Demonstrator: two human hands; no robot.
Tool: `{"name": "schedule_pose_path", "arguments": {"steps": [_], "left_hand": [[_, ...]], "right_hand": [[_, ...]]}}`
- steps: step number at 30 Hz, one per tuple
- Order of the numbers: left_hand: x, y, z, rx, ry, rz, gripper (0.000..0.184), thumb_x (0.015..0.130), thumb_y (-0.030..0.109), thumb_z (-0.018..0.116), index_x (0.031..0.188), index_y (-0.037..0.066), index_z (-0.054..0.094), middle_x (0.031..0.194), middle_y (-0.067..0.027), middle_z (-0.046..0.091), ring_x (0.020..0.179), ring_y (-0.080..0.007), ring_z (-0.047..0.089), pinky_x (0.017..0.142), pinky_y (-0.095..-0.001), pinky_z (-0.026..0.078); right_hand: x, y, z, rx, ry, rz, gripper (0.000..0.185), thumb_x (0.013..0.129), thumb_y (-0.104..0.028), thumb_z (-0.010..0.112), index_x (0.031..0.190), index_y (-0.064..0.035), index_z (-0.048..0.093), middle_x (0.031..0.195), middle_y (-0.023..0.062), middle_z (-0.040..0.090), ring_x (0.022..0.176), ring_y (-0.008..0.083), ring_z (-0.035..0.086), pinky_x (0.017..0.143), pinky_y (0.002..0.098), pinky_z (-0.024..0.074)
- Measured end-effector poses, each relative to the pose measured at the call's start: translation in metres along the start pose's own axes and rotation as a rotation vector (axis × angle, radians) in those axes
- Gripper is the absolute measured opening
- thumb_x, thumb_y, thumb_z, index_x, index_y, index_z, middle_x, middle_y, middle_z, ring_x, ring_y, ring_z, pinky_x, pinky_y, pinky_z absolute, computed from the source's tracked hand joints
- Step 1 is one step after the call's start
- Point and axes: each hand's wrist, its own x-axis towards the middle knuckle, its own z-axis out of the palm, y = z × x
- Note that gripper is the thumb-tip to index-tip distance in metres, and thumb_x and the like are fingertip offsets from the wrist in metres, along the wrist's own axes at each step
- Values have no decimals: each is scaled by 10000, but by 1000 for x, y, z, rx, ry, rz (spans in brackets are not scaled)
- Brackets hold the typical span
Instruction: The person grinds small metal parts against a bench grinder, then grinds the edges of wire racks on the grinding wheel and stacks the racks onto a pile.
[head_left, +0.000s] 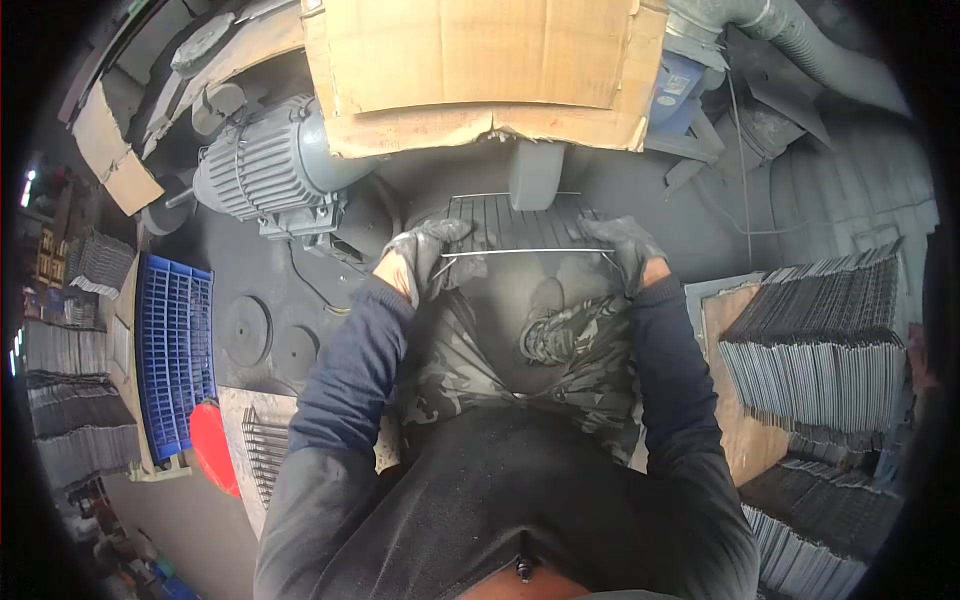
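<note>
A dusty grey floor [230,255] fills the workshop, its edges curved by the lens. At the centre of the frame, the gloved left hand [430,250] and gloved right hand [622,245] are closed on opposite ends of a wire grille [495,228]. It lies level between them above the knees, dark bars running away from a bright near rod. Just beyond, a grey post [536,175] comes down from beneath a cardboard sheet [480,55] at the top of the frame.

A ribbed motor [260,165] sits at upper left, with two round discs [247,330] on the floor below it. A blue crate [175,350] stands at left, all lattice and small cells; what they hold, if anything, is too small to tell. Against its lower end is something red [212,450], and beside that a pale board [236,405] bears a few thin bars [262,450]. More stacks [70,350] line the far left edge. At right, a wooden board [735,375] stands beside tightly packed grilles [815,380], with another bundle [810,520] below. A duct [790,45] bends through the upper right.
</note>
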Motion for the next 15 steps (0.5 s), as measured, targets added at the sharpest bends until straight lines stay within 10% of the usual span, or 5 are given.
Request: {"name": "schedule_pose_path", "arguments": {"steps": [4, 6, 9, 11, 15], "left_hand": [[-41, 6, 28, -562, 78, -213, 348, 960, 41, 676, 1281, -75, 604, 1123, -174, 730, 998, -286, 740, 853, -374, 634], [-49, -32, 14, 460, -157, 211, 438, 936, 105, 720, 1329, -43, 598, 1141, -168, 736, 972, -290, 745, 846, -396, 628], [-89, -38, 56, -426, -198, -140, 442, 914, 96, 732, 1340, 21, 637, 1168, -154, 750, 996, -298, 740, 885, -373, 605], [-67, -98, 35, 622, -206, 316, 415, 917, 90, 697, 1324, 29, 643, 1257, -196, 701, 1082, -301, 701, 919, -383, 595], [-38, -85, 62, -135, -82, -110, 366, 995, 170, 605, 1339, 44, 623, 1215, -125, 715, 1085, -229, 690, 902, -361, 597]], "right_hand": [[-18, 44, -8, -299, -17, -285, 417, 985, -216, 661, 1335, 9, 622, 1423, 133, 615, 1261, 265, 629, 987, 456, 573], [-52, 58, -8, -168, 3, -272, 460, 956, -263, 702, 1347, -33, 629, 1463, 143, 584, 1275, 271, 622, 992, 419, 567], [-108, 37, -4, 9, 77, 56, 443, 925, -274, 720, 1312, -65, 666, 1401, 140, 626, 1206, 267, 653, 960, 365, 563], [-122, 10, 8, -116, 205, 214, 373, 913, -255, 687, 1225, -54, 721, 1284, 125, 686, 1107, 248, 684, 923, 348, 555], [-113, 45, -20, 0, 251, 322, 283, 889, -197, 699, 1126, -53, 755, 1123, 92, 733, 952, 245, 721, 838, 348, 575]]}}
